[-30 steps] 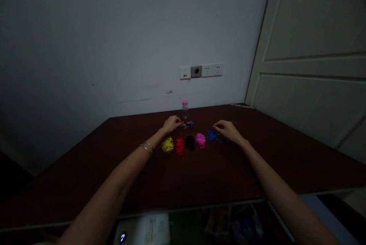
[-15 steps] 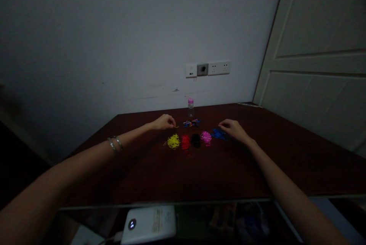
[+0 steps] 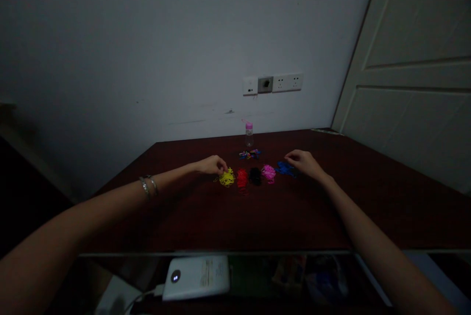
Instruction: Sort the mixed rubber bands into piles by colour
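Note:
My left hand [image 3: 213, 165] is closed in a pinch, its fingertips at the upper edge of a pile of yellow rubber bands [image 3: 227, 178]. A yellow band showed at those fingertips a moment ago; in the dim light it merges with the pile now. Over the blue pile [image 3: 285, 169], my right hand [image 3: 300, 160] has thumb and finger together, and what they hold is too small to make out. Between the hands lie red [image 3: 242, 177], black [image 3: 255, 176] and pink [image 3: 268, 173] piles. Behind them is a mixed-colour heap of bands [image 3: 249, 154].
A clear bottle with a pink cap [image 3: 249, 136] stands behind the mixed heap, near the wall sockets [image 3: 287, 82]. Below the front edge of the dark red table [image 3: 221, 226], a white power bank [image 3: 198, 277] with a cable lies among other items in an open drawer.
My left hand has come down onto the yellow pile, carrying the yellow rubber band. My right hand stays by the blue pile. The whole view has shifted slightly.

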Action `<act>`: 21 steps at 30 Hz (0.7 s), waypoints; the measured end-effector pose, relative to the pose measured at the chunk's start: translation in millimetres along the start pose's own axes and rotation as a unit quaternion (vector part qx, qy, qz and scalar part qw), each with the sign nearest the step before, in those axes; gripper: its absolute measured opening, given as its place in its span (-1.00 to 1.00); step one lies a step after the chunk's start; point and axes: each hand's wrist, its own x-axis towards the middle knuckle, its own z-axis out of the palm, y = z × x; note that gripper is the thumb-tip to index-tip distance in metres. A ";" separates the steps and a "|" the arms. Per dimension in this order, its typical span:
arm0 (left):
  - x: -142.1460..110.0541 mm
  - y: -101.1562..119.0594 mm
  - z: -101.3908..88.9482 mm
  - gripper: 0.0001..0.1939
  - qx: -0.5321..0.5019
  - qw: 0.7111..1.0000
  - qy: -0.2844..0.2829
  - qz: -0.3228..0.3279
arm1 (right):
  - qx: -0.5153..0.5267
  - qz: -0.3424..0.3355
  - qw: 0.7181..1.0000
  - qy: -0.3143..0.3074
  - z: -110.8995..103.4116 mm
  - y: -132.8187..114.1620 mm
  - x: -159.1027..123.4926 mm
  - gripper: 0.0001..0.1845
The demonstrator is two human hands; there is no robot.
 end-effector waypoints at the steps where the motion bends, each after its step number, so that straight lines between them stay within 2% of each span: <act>1: 0.6 0.1 -0.4 -0.68 -0.011 1.000 0.005 0.002 | -0.001 0.000 1.000 -0.001 0.0 0.4 0.2 -0.72; 5: 9.7 -9.1 -5.1 -0.67 -0.039 0.998 0.053 -0.018 | -0.003 -0.006 1.000 -0.004 0.5 1.4 0.6 -0.72; 11: 35.0 -44.3 -8.4 -0.73 -0.018 0.977 0.189 -0.100 | -0.004 -0.005 1.000 -0.007 2.4 3.2 0.4 -0.74; 16: 49.3 -69.5 10.5 -0.76 -0.054 0.932 0.311 -0.177 | -0.011 -0.012 1.000 -0.014 1.5 2.0 0.4 -0.74; 21: 53.0 -78.6 31.3 -0.76 -0.100 0.887 0.383 -0.239 | -0.013 -0.006 1.000 -0.022 0.7 -2.0 -0.1 -0.74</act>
